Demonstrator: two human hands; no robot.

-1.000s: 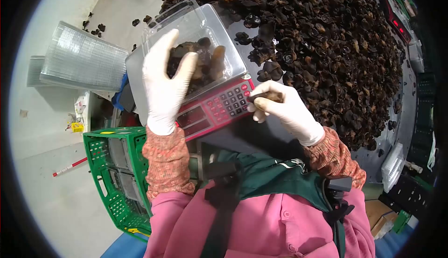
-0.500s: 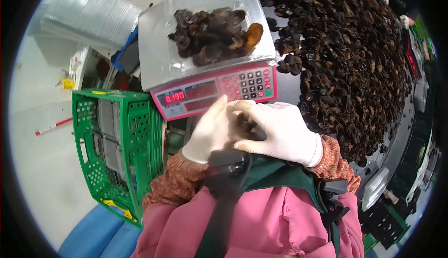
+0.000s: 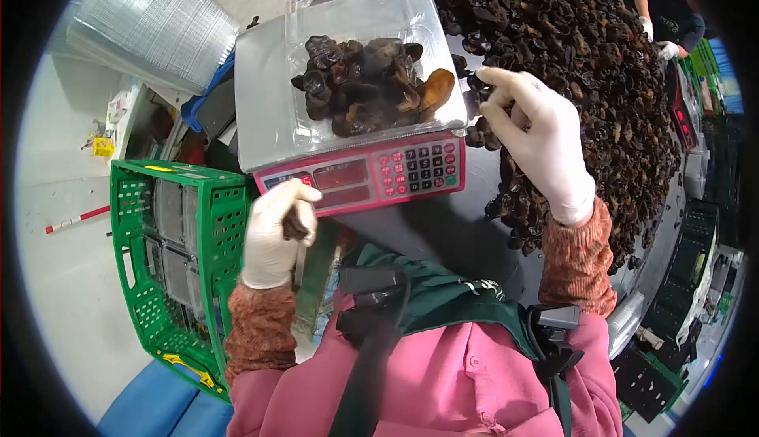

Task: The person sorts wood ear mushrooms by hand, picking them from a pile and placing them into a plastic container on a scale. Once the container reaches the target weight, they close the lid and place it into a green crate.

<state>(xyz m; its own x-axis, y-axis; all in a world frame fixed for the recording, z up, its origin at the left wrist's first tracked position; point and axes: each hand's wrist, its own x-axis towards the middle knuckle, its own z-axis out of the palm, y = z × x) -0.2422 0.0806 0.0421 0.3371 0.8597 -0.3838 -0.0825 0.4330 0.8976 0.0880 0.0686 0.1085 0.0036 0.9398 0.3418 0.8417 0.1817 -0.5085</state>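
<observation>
A clear plastic tray (image 3: 304, 125) with dark, wrinkled mushroom-like pieces (image 3: 360, 81) rests on the metal plate of a pink scale (image 3: 419, 170). My left hand (image 3: 281, 231), in a white glove, is closed round a small dark piece (image 3: 296, 225) at the scale's lower left and partly covers its red display. My right hand (image 3: 539, 135), also gloved, is over the near edge of the big dark pile (image 3: 601, 113), right of the scale. Its thumb and forefinger are apart, and nothing shows between them.
Stacked clear trays (image 3: 150, 26) stand at the upper left. A green crate (image 3: 221, 255) holding clear boxes is at the lower left. Another person (image 3: 668, 10) with white gloves works at the upper right, near a second red display (image 3: 681, 121).
My hands have parted: the left moved left to the scale's corner with a dark piece, the right moved up and right to the pile. The other person shows more fully.
</observation>
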